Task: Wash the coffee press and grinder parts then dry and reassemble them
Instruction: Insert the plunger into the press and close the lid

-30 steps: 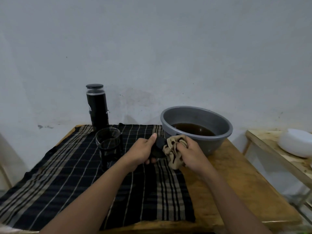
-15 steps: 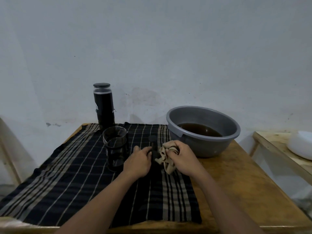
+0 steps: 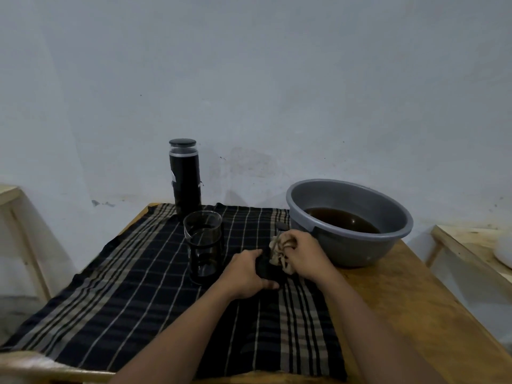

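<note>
Left hand (image 3: 246, 273) grips the black press lid (image 3: 267, 268), fingers curled round it, low over the striped cloth (image 3: 138, 286). Right hand (image 3: 304, 253) pinches a beige rag (image 3: 279, 254), bunched round the plunger rod below its knob (image 3: 281, 225).

Judged step: drying the plunger. Steady the lid and work the rag along the rod and into the seams.

Glass carafe (image 3: 204, 245) stands just left of the hands. The grinder (image 3: 185, 176) stands behind it, and the basin (image 3: 388, 217) of brown water sits to the right.

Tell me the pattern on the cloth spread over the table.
The cloth is black plaid with tan and white stripes; head view.
</note>
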### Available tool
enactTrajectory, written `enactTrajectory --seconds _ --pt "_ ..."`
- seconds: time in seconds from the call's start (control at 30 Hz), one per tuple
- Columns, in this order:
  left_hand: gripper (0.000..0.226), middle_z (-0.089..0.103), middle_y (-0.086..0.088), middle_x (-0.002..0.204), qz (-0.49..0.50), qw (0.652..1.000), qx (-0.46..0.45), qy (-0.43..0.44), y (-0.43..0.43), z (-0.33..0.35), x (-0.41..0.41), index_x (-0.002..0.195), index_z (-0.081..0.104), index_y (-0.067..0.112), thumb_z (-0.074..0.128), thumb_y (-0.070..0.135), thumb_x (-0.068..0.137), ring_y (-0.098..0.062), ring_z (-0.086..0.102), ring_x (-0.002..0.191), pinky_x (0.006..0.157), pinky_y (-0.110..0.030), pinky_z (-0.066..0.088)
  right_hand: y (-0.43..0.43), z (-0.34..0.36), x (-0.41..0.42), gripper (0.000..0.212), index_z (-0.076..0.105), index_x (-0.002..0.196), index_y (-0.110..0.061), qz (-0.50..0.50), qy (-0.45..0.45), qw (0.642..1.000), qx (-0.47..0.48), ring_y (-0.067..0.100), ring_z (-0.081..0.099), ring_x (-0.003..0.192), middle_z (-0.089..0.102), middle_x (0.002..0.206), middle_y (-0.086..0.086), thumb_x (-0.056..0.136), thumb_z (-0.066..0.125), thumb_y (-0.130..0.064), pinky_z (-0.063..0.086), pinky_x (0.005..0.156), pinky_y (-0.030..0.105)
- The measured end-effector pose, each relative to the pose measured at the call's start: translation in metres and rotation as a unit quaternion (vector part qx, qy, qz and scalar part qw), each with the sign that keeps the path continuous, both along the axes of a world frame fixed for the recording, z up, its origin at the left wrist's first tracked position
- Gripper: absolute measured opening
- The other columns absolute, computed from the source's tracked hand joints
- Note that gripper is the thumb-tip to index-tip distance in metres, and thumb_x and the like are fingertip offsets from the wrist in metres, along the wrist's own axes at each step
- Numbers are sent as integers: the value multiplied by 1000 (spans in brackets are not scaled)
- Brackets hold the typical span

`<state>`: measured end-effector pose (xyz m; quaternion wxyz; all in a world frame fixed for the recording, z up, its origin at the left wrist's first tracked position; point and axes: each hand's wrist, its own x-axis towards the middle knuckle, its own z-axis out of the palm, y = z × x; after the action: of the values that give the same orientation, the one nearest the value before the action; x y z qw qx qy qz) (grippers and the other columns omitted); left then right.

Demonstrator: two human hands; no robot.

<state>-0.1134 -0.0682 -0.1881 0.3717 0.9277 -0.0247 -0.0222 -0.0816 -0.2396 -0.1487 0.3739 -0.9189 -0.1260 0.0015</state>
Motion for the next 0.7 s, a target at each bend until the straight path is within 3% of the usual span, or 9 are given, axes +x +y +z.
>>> enactTrajectory --seconds 0.07,0.2,0.3,0.4,0.47,0.5,0.57,0.63,0.7 --pt "68 73 7 118 2 1000 -8 -16 -1 -2 -1 129 67 25 94 36 68 -10 66 112 95 -22 50 3 -1 -6 18 70 107 -23 15 17 999 40 9 69 99 72 103 -6 97 61 -11 58 86 28" --pt "68 72 2 121 3 1000 -10 -5 -3 0 -3 131 64 21 93 36 71 -15 65 113 98 -28 53 11 -8 -22 23 65 117 -25 1 -24 995 -98 13 63 100 63 114 -2 97 60 -16 54 84 29" --pt "87 63 -4 137 12 1000 -3 18 -5 2 -3 145 54 17 93 39 70 -21 59 125 107 -33 49 -4 0 -22 27 59 125 -23 -43 -44 981 -185 18 58 102 56 127 3 98 58 -19 51 87 33" --pt "101 55 -8 147 24 1000 -16 5 -6 8 -7 152 44 15 94 42 69 -23 55 131 111 -34 47 -23 -1 -30 59 43 150 -25 0 36 980 -195 22 55 125 50 146 5 96 63 -32 49 105 38" --pt "97 55 -7 145 27 999 -34 -23 -8 17 -10 151 46 15 93 41 70 -23 56 130 109 -33 48 -33 8 -38 82 23 162 -24 28 62 985 -156 23 47 138 43 155 4 94 66 -37 42 113 34" --pt "93 57 -6 142 27 998 -47 -39 -9 27 -13 149 48 15 92 41 71 -22 57 127 107 -32 49 -38 18 -41 82 20 163 -23 29 42 990 -135 22 48 137 44 155 3 95 64 -33 41 112 31" --pt "77 64 -2 128 18 995 -76 -66 -10 51 -17 139 58 16 92 38 73 -18 62 117 102 -30 52 -41 39 -46 65 28 161 -24 19 -19 998 -63 18 56 123 53 141 -1 102 56 -24 45 101 29" --pt "52 69 4 112 -1 991 -100 -86 -6 82 -24 120 65 21 90 36 76 -15 66 106 99 -32 55 -34 69 -54 48 39 152 -36 22 -19 995 97 20 63 115 58 126 -9 106 49 -23 52 93 36" --pt "62 70 1 120 -8 986 -122 -110 6 114 -31 128 63 17 89 39 76 -14 66 109 99 -34 55 -21 101 -63 38 46 142 -40 49 31 972 227 21 68 108 65 123 -4 107 48 -23 58 87 37"
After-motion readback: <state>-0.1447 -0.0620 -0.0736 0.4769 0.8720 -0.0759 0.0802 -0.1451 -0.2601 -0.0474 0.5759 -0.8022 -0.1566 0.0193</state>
